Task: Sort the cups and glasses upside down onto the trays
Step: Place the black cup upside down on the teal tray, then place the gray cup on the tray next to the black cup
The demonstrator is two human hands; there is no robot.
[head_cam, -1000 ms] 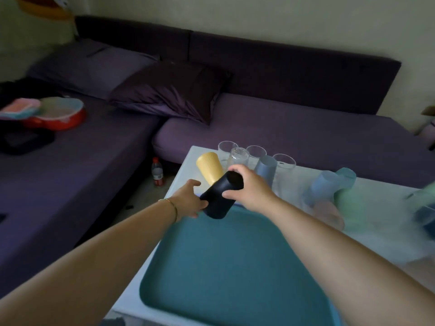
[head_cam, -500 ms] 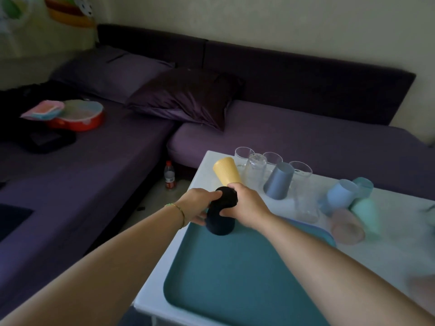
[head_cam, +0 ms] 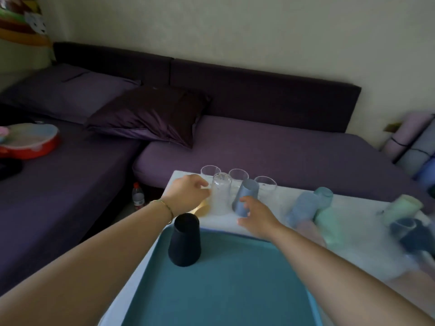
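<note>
A black cup (head_cam: 184, 241) stands upside down in the far left corner of the teal tray (head_cam: 235, 290). My left hand (head_cam: 186, 191) reaches past it and curls over a yellow cup (head_cam: 203, 209), most of which it hides. An upside-down clear glass (head_cam: 221, 196) stands just right of that hand. My right hand (head_cam: 256, 215) has relaxed fingers touching the foot of a tilted blue-grey cup (head_cam: 247, 194). Three upright clear glasses (head_cam: 238, 174) line the table's far edge.
Several pastel cups (head_cam: 302, 208) lie on their sides on the white table (head_cam: 353, 255) to the right, with dark blue cups (head_cam: 409, 234) further right. A purple sofa (head_cam: 259, 149) runs behind the table. A small bottle (head_cam: 137, 196) stands on the floor at left.
Both hands let go of the black cup, which now stands upside down on the tray. The left hand moved onto the yellow cup and the right hand to the blue-grey cup.
</note>
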